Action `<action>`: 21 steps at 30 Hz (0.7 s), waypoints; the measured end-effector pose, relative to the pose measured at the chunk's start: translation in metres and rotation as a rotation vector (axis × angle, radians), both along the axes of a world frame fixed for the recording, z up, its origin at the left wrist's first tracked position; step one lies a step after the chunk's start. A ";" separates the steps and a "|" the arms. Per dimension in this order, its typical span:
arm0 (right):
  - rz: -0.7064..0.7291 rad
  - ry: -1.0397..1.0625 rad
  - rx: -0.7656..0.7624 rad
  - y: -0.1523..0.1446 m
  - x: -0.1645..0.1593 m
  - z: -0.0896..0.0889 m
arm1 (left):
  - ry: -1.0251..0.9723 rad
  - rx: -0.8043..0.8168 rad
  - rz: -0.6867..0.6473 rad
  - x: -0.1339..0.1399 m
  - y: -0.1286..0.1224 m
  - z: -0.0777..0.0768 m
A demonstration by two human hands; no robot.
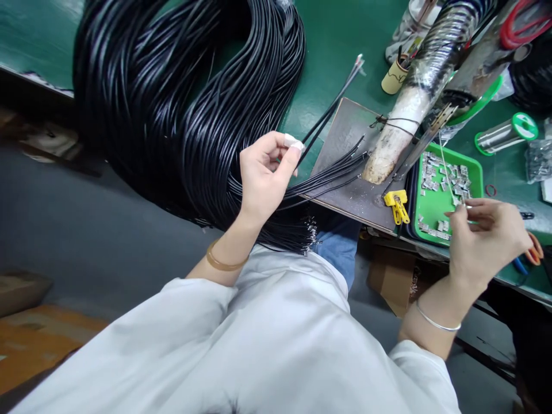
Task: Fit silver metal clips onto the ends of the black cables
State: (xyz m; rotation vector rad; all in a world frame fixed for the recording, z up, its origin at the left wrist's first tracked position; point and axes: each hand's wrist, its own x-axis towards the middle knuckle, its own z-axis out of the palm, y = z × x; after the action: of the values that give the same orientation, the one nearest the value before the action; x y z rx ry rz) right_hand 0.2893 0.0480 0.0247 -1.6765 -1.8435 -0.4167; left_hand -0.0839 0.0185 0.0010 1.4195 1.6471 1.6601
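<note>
My left hand (pixel 268 167) is closed in a pinch around two black cables (pixel 325 118), whose stripped ends point up and away. White tape wraps one of its fingertips. Over the near side of a green tray (pixel 474 167), my right hand (pixel 487 233) pinches a thin pale wire (pixel 447 172) that runs up toward a metal holder (pixel 440 123). Small metal connector pieces (pixel 459 181) lie scattered in that tray. Between my hands, several black cable ends (pixel 336 172) rest on a brown board (pixel 345 129).
A large bundle of black cables (pixel 150 115) covers the table's left side. A wrapped duct (pixel 401 109) reaches down over the board. Nearby are a yellow clamp (pixel 397 206), a solder spool (pixel 504 135), a cream cup of tools (pixel 394 76) and orange-handled pliers (pixel 535 250).
</note>
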 end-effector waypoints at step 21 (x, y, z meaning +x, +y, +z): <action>0.200 0.687 0.400 -0.047 -0.104 0.033 | -0.392 0.003 -0.450 -0.005 -0.006 0.027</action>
State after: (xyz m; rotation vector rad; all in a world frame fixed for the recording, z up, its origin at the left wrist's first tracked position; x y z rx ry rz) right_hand 0.1852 0.0008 0.0573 -1.1503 -1.2909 -0.0882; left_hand -0.0887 0.0130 0.0282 1.2478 1.0223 1.5474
